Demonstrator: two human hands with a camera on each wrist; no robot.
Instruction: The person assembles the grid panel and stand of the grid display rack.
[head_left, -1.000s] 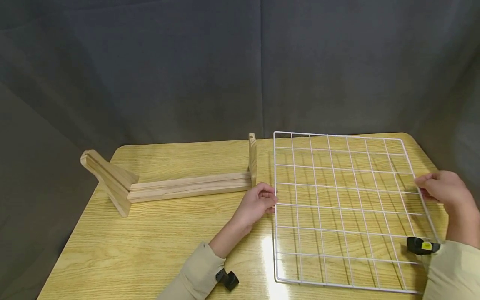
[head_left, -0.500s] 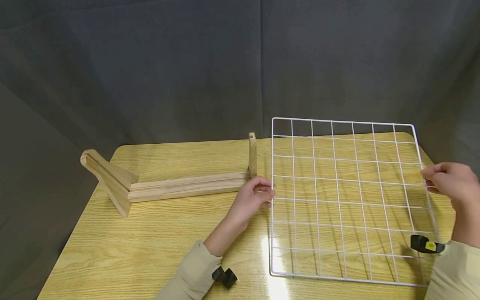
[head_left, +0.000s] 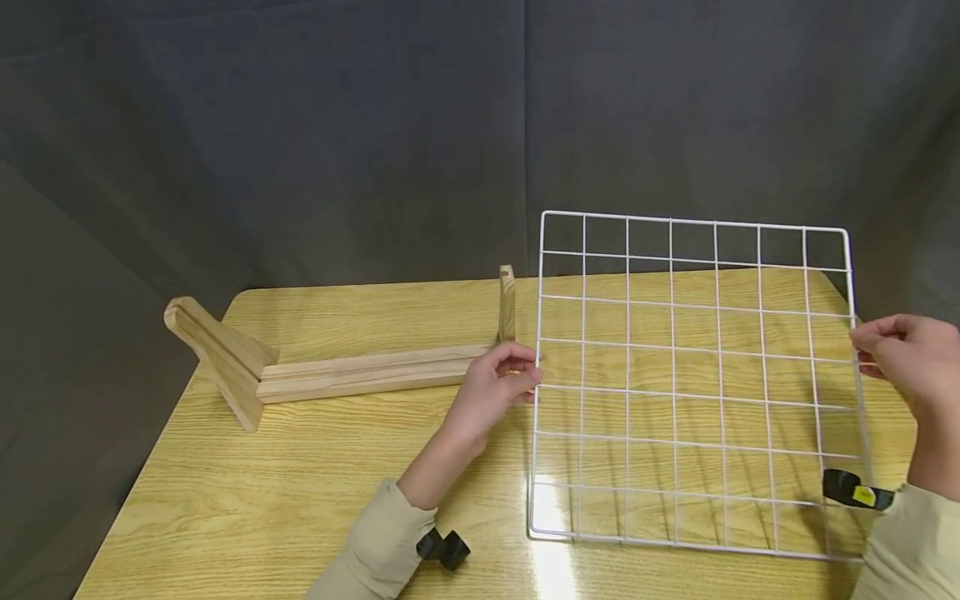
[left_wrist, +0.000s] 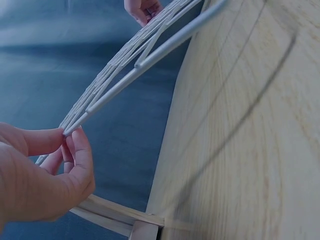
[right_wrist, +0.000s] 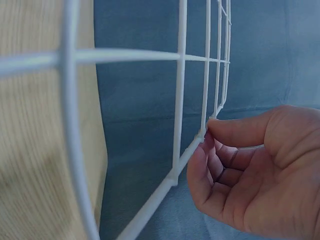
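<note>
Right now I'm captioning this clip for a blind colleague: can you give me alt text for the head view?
Two hands tilt a white wire grid panel up off a wooden table, the left hand pinching its left edge and the right hand its right edge. A wooden stand lies to the left, against a dark backdrop.

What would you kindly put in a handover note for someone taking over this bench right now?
Left hand pinches the left edge of the white wire grid; right hand pinches its right edge.
The grid's far edge is tilted up while its near edge sits on or close above the wooden table.
The slotted wooden stand lies to the left, unoccupied.
Done: the grid is gripped and partly raised.
Left: probably lifting it clear and moving it, perhaps toward the stand.
</note>
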